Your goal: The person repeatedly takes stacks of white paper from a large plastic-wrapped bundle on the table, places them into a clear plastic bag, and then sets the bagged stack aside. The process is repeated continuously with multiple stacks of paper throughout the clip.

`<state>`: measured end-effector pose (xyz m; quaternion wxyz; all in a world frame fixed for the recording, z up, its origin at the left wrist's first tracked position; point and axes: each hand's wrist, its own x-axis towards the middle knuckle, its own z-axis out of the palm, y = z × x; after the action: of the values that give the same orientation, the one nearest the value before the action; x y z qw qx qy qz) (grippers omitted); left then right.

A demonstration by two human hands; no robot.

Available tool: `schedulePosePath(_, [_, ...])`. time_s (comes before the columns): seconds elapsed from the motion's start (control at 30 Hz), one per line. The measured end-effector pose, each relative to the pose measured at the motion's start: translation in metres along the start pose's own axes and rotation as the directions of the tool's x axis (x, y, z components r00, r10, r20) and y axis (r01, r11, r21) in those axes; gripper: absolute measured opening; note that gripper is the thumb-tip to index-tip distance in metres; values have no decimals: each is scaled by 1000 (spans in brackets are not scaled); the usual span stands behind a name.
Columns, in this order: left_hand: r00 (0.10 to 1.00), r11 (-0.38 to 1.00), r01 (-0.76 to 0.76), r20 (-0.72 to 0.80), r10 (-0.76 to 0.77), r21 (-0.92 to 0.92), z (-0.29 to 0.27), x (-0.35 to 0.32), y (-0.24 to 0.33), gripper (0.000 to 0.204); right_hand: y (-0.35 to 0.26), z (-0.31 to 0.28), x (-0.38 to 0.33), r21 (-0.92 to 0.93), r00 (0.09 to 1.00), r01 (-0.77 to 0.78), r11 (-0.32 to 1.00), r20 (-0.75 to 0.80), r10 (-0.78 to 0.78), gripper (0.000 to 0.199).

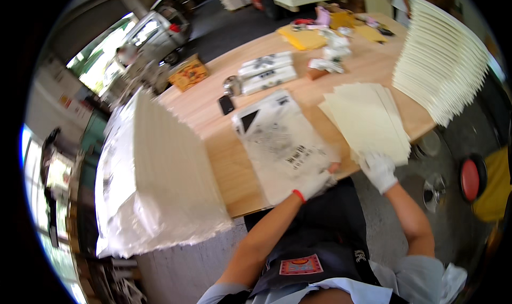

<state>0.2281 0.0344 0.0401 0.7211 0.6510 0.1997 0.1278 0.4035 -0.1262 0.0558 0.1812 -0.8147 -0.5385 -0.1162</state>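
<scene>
The printed translucent plastic bag (285, 144) lies flat on the wooden surface (234, 181), directly before the person, its near end by the table edge. At the bag's near right corner is the gloved left hand (316, 185), its fingers bent over the film; blur hides whether they pinch it or merely press, so I cannot tell. To the right of the bag, the gloved right hand (378, 171) has its fingers over the near edge of the loosely fanned cream sheets (368, 117); whether they grip a sheet cannot be told either.

As far as progress shows, the fanned sheets are spread apart and lie outside the bag. Whether the bag has anything inside is unclear through the print. Much material appears to be left: beyond the fan, far right of the bag, rises a tall stack of cream sheets (440, 59). Left of the bag stands a bulky film-covered stack (173, 176); whether it is one wrapped pile or many finished packets cannot be made out. Just beyond the bag lie two white printed plastic bundles (266, 72), with a tape roll (232, 85) and a black phone (226, 105) beside its far left corner.
</scene>
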Motion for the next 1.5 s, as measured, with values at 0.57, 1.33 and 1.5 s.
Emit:
schedulePosePath(0.57, [977, 526, 39, 77, -197, 850, 40, -59, 44, 87, -64, 36, -47, 794, 808, -578, 189, 523, 271, 43])
schedulePosePath(1.33, [923, 908, -113, -295, 246, 404, -24, -155, 92, 39, -123, -60, 88, 526, 598, -168, 834, 727, -338, 42])
schedulePosePath(1.5, [788, 558, -504, 85, 610, 659, -34, -136, 64, 41, -141, -13, 72, 765, 839, -410, 496, 530, -123, 44])
